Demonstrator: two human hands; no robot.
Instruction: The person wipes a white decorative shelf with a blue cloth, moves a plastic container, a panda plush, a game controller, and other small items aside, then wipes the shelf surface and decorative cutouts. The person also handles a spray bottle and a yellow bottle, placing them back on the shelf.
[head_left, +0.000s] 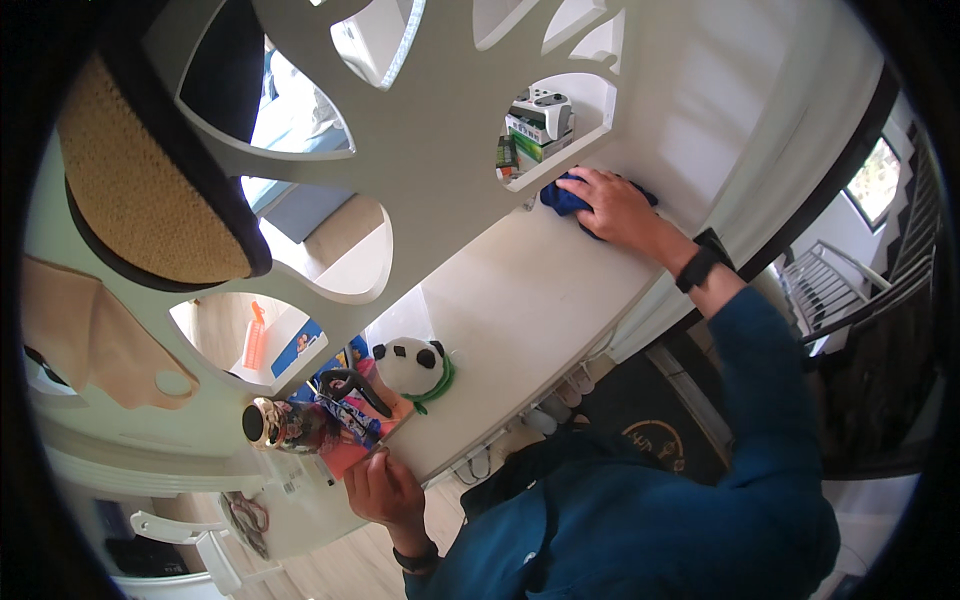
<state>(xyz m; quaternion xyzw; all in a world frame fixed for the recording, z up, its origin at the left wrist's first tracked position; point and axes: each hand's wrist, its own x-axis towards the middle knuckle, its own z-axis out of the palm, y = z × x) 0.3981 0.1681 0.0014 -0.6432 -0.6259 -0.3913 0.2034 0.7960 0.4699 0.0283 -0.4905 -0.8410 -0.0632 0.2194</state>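
My right hand rests on a crumpled dark blue cloth at the far right end of a white cabinet top. The cloth bunches out on both sides of the fingers. My left hand is at the front edge of the cabinet's other end, fingers curled beside a pile of items; whether they grip a thin edge there is hidden. Near it are a pinkish-red packet, a blue-and-white wrapped packet, a black curved handle and a patterned bottle with a shiny lid. A panda plush with a green scarf sits behind them.
A white partition with leaf-shaped cut-outs rises along the cabinet's back. A woven hat and a beige cloth item hang on it. Through one opening, a white game controller lies on boxes. Shoes stand beneath the cabinet's front, beside a dark mat.
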